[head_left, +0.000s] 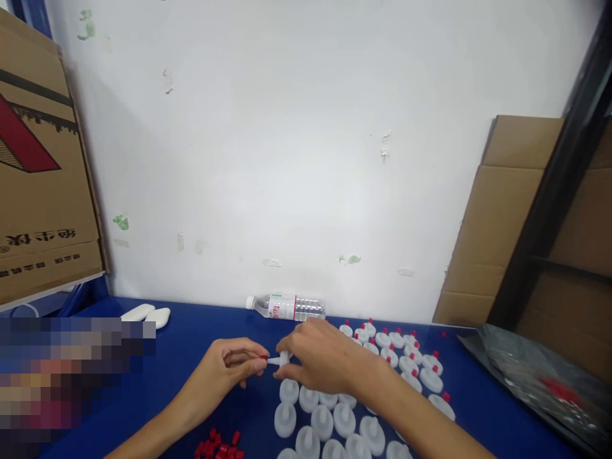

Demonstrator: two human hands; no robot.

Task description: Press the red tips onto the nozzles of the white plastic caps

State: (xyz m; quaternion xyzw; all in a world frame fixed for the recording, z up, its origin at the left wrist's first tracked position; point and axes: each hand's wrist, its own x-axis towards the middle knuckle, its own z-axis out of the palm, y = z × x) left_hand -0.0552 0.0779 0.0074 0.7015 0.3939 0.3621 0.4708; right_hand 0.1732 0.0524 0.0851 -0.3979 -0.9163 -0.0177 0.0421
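Between thumb and fingers, my left hand (228, 364) pinches a small red cap (264, 358) at the tip of a white nozzle. My right hand (321, 354) grips the wide base of that white nozzle lid (285, 358), which lies sideways. Cap and tip meet; how firmly they are joined I cannot tell. Below my right hand stand several white nozzle lids (322, 422) without caps, tips up. Beyond my right forearm are several lids with red caps (431, 378), partly hidden by the arm. A pile of loose red caps (220, 446) lies below my left hand.
A clear plastic bottle (282, 307) lies on its side by the wall. Two white rounded objects (157, 317) sit at the back left of the blue table (191, 325). Cardboard (497, 223) leans at right, near a clear plastic bag (540, 370) with red pieces. A printed carton (43, 191) stands left.
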